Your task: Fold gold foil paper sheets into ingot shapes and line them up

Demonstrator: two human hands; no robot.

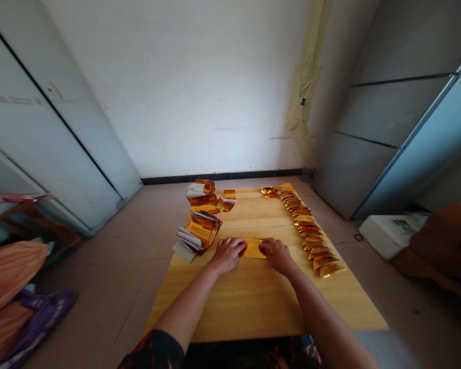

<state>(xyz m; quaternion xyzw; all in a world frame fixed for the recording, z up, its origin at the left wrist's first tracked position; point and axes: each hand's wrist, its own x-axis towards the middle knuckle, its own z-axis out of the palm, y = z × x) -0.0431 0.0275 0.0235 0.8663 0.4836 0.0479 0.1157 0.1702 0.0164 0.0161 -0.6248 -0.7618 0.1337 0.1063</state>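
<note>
Our left hand [227, 254] and right hand [277, 255] rest side by side on a strip of gold paper [253, 248], which lies flat on the wooden table [253, 307] directly under our fingers, with its ends running beneath both hands. The fingers of each hand are closed together and bent down onto the strip (whether they are pinching it, we cannot tell from up here). Just beyond the left fingers stand loose stacks of folded gold paper [198, 233], with white paper [185, 239] showing among them. Beyond the right fingers, a long row of folded gold pieces [311, 230] runs up the table's right side. Well to the right of our fingers, off the table, sits a white box [388, 236]; well to the left, orange and purple bags [7, 271] are heaped beside a shelf [30, 220].
</note>
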